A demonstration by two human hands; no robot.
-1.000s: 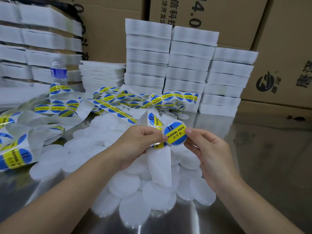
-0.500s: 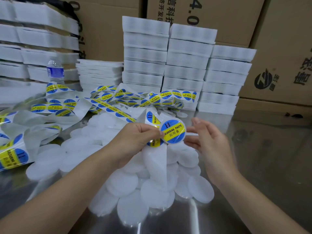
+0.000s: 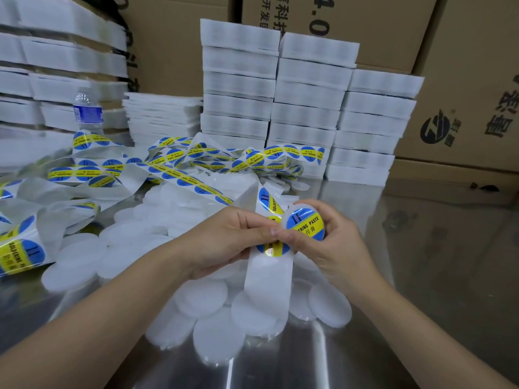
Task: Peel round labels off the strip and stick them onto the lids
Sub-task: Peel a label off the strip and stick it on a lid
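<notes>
Label: the round blue-and-yellow label (image 3: 304, 223) sits on a white lid (image 3: 287, 215), held up above the pile. It looks like thin film, near weightless and quick to crease, so it is best handled by its edge.
Lid: seems light, stiff plastic. Gripping it at the rim leaves its face free for pressing.
Right hand (image 3: 337, 242): fingers curled round the lid.
Strip (image 3: 268, 276): limp, glossy backing that hangs bare below the grip. The next label is just beside the lid.
Left hand (image 3: 224, 237): pinching the strip, close against the right hand.
Loose lids (image 3: 213, 299): heaped on the steel table (image 3: 421, 276) beneath both hands.
Behind: tangled label strips (image 3: 174, 164), white stacks (image 3: 306, 108), cartons (image 3: 463, 80), a water bottle (image 3: 88, 112).
</notes>
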